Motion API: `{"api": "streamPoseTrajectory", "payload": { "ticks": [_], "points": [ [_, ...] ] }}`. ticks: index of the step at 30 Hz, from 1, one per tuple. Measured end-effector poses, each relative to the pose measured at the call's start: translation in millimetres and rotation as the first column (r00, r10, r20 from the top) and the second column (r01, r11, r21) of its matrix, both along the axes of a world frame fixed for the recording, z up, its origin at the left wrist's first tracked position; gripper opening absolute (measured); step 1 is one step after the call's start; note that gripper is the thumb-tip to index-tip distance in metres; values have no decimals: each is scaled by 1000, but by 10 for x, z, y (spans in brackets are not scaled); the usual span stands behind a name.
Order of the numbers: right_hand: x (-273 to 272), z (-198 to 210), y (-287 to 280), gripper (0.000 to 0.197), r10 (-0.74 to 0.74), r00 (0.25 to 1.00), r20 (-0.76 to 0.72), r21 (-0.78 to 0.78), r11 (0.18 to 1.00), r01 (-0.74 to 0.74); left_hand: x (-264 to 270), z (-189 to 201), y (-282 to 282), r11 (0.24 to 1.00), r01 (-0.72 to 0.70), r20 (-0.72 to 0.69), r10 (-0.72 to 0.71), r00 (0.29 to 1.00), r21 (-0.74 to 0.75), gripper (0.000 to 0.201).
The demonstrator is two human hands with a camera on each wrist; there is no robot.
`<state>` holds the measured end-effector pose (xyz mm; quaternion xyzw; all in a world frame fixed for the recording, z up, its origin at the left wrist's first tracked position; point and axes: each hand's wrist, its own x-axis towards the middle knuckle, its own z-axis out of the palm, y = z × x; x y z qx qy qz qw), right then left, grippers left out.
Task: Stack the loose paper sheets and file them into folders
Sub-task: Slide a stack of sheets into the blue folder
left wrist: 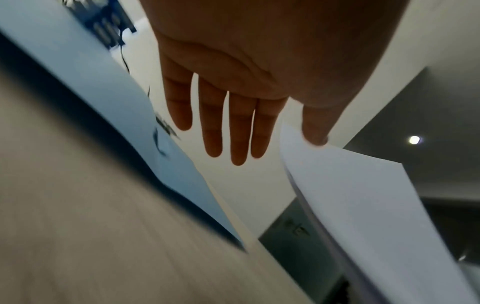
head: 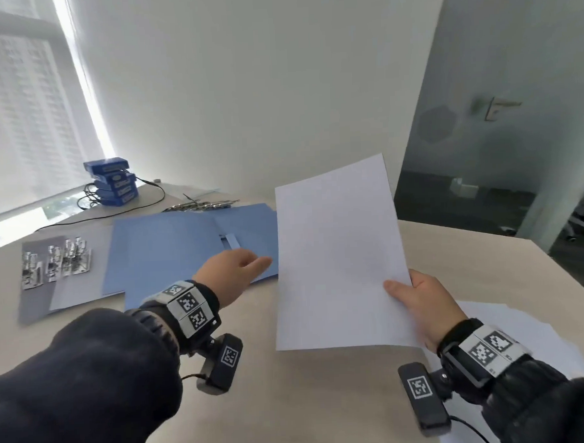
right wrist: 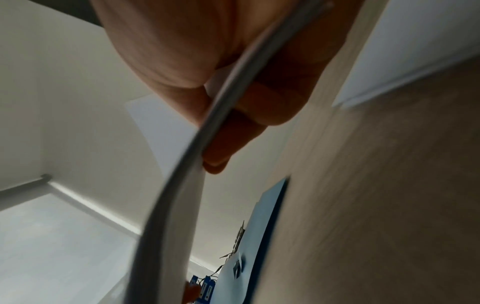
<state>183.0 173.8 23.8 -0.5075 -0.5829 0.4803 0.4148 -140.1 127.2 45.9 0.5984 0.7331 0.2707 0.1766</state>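
My right hand [head: 418,303] pinches a thin stack of white sheets [head: 339,252] at its right edge, thumb on top, and holds it tilted up above the table. The right wrist view shows the stack [right wrist: 182,185] edge-on, with the fingers [right wrist: 233,133] curled under it. My left hand [head: 235,267] reaches forward with straight fingers over an open blue folder [head: 171,246] and holds nothing. In the left wrist view its fingers [left wrist: 215,123] are spread, and the thumb tip sits at the corner of the sheets [left wrist: 363,205]. More loose white sheets [head: 530,338] lie under my right wrist.
Metal binder clips [head: 55,261] lie on grey sheets at the left. A pile of blue boxes [head: 113,180] with a black cable stands at the back left, with metal fasteners [head: 203,205] behind the folder. The table's right edge [head: 560,263] drops off towards a glass wall.
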Motion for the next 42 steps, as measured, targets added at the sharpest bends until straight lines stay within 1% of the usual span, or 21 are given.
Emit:
{"api": "streamPoseTrajectory", "payload": {
  "ticks": [1,2,3,5,7,8,9,10,13,15,18,20,24,27,29,33,36,38,40,42],
  "points": [
    [-50,-27,39,13,-14,1000,-10,-19,1000,14,-137,14,53,998,-13,-120,5,993,-65,33],
    [-98,-54,71,13,-30,999,-22,-38,999,29,-260,6,114,991,-36,-223,6,975,-131,31],
    [-145,-71,94,13,-47,998,-33,-55,997,46,-355,-13,183,980,-61,-313,-1,950,-189,37],
    [-222,-112,140,13,-76,996,-56,-87,994,71,-510,-93,339,953,-94,-455,-50,889,-288,60],
    [-278,-162,185,12,-91,994,-68,-116,990,83,-621,-201,499,921,-91,-549,-143,823,-378,81],
    [-298,-190,208,12,-99,993,-70,-133,987,89,-664,-251,568,905,-84,-581,-194,791,-417,85],
    [-308,-212,228,12,-104,992,-66,-147,985,93,-688,-283,612,891,-81,-608,-235,758,-446,83],
    [-317,-229,240,13,-107,992,-61,-157,983,97,-700,-304,639,885,-79,-634,-264,727,-459,75],
    [-320,-244,252,13,-117,992,-47,-176,979,107,-688,-312,636,887,-83,-690,-292,662,-454,45],
    [-301,-231,244,13,-122,992,-44,-183,977,113,-681,-318,596,894,-92,-703,-277,654,-438,36],
    [-241,-178,207,13,-124,992,-29,-176,977,117,-649,-329,482,906,-60,-670,-263,694,-418,34],
    [-194,-122,168,11,-127,992,-18,-158,980,122,-567,-307,360,913,-22,-637,-267,723,-408,39],
    [-74,-104,147,10,-107,993,47,-159,981,113,-293,-293,72,905,68,-578,-325,748,-421,55],
    [37,-170,133,8,-80,980,183,-177,978,113,-71,-302,-92,890,134,-569,-387,726,-435,61],
    [125,-233,124,8,-92,965,247,-178,974,138,39,-322,-153,875,159,-565,-424,708,-458,62],
    [309,-225,127,6,-155,947,280,-154,967,204,139,-321,-211,862,208,-578,-471,666,-463,59],
    [388,-127,173,7,-173,941,292,-128,968,218,151,-297,-220,843,238,-568,-508,647,-483,64],
    [376,-106,203,9,-149,935,322,-113,974,194,136,-308,-226,837,262,-544,-519,659,-481,66],
    [326,-148,209,7,-124,929,348,-116,978,174,108,-350,-231,841,279,-508,-511,693,-464,66],
    [241,-214,178,10,-107,931,350,-128,979,161,65,-413,-235,847,292,-464,-497,733,-444,65]
  ]
}}
